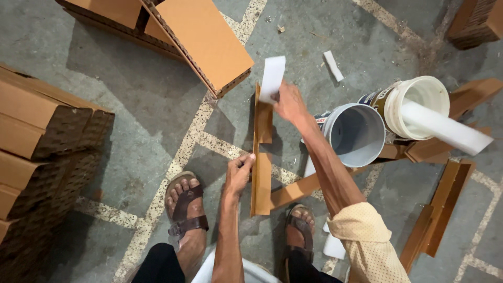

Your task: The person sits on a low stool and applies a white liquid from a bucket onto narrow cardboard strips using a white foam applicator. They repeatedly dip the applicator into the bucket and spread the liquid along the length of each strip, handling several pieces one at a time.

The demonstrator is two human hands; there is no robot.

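Long brown cardboard angle strip (261, 157) stood on the floor, long axis running near-to-far; left hand (239, 174) clamped its near part, right hand (290, 102) pinched white foam block (273, 78) against its far end.

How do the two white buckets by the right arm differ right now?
The nearer bucket lies tipped with its mouth toward the camera and looks empty; the farther bucket holds a white foam strip sticking out of its mouth. The nearer bucket's inside looks greyish, the farther one's brighter white. Both are white, round, printed outside, and rest among brown angled strips.
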